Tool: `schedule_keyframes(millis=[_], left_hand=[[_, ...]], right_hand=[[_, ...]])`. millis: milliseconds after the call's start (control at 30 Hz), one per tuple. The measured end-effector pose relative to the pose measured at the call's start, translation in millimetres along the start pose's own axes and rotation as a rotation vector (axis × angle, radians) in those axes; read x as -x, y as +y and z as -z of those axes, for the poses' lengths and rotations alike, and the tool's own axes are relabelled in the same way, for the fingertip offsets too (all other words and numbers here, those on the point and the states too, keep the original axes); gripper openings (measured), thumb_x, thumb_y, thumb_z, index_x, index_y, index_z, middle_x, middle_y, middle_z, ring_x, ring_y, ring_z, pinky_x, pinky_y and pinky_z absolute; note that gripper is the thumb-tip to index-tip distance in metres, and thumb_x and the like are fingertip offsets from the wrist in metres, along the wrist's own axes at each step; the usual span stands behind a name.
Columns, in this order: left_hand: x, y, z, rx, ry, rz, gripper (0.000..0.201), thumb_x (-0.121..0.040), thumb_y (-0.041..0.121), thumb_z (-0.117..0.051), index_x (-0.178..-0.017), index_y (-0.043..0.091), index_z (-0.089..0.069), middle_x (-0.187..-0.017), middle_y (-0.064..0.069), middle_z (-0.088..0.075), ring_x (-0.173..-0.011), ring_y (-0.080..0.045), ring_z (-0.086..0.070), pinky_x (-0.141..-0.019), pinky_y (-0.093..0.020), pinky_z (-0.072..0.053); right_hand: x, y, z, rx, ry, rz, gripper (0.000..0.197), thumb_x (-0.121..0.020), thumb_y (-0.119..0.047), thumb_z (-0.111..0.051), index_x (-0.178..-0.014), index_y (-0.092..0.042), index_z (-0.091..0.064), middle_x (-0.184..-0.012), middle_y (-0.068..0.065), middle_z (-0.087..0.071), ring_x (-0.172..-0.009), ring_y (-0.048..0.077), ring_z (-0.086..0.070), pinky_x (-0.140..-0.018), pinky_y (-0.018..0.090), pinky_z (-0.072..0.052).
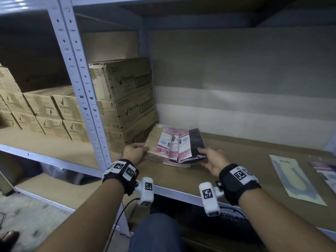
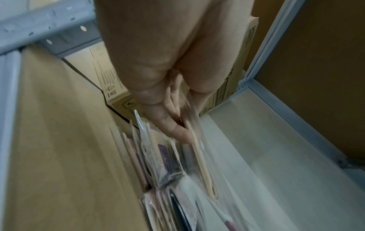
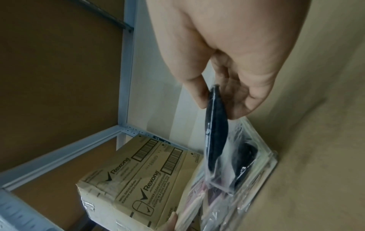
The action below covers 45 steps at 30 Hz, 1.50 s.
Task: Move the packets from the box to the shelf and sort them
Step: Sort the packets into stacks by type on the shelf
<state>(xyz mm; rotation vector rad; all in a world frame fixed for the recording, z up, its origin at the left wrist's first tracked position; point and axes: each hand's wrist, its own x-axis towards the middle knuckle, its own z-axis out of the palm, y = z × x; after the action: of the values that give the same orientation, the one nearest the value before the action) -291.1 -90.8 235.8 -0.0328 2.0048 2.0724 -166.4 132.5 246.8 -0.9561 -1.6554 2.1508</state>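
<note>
A fanned bundle of packets (image 1: 174,145), pink-and-white ones with a tan one at its left and a dark one at its right, is held over the brown board of the shelf (image 1: 236,160), just beside stacked Rexona cartons (image 1: 127,99). The left hand (image 1: 135,152) grips the tan packet (image 1: 154,140) at the bundle's near left corner, thumb on top. The right hand (image 1: 213,160) pinches the dark packet (image 1: 196,142), thumb above and fingers beneath; the right wrist view shows its clear wrapper (image 3: 216,132) clamped between thumb and fingers. More clear-wrapped packets lie under the bundle on the shelf. Farther right on the same board lie a pale yellow packet (image 1: 292,177) and, at the frame edge, a pink-and-white packet (image 1: 325,170), apart from the bundle. More cartons (image 1: 45,110) fill the neighbouring bay.
</note>
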Motion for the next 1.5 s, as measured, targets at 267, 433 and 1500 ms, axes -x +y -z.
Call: schedule_keyframes(millis=[267,433,1500], left_hand=[[17.8,-4.5,-38.4,0.134,0.039,-0.048,0.020,-0.085,-0.005,-0.060,-0.104,-0.001,-0.056,-0.103,-0.025,-0.063,-0.078,-0.035,-0.065,-0.075,-0.043,-0.060],[34.2,-8.0,-66.3,0.156,0.029,-0.116,0.022,-0.084,-0.008,-0.058,-0.104,0.000,-0.053,-0.095,-0.019,-0.061,-0.056,-0.024,-0.069,-0.056,-0.028,-0.060],[144.8,-51.3,-261.4,0.300,-0.413,-0.020,0.022,-0.087,-0.008,-0.058,-0.105,0.001,-0.050,-0.094,-0.015,-0.064,-0.087,-0.031,-0.067,-0.069,-0.030,-0.059]], right_hand=[[12.5,-8.1,45.9,-0.011,0.009,0.063,0.011,-0.085,-0.001,-0.062,-0.094,-0.009,-0.061,-0.100,0.010,-0.068,-0.080,0.020,-0.063,-0.064,0.030,-0.047],[14.6,-12.7,81.1,-0.005,0.036,0.093,0.013,-0.087,-0.003,-0.060,-0.098,-0.007,-0.063,-0.100,0.009,-0.069,-0.080,0.019,-0.063,-0.064,0.028,-0.045],[78.5,-12.9,298.2,-0.107,0.359,0.173,0.027,-0.087,0.003,-0.058,-0.114,0.006,-0.061,-0.109,0.019,-0.068,-0.098,0.033,-0.067,-0.071,0.036,-0.056]])
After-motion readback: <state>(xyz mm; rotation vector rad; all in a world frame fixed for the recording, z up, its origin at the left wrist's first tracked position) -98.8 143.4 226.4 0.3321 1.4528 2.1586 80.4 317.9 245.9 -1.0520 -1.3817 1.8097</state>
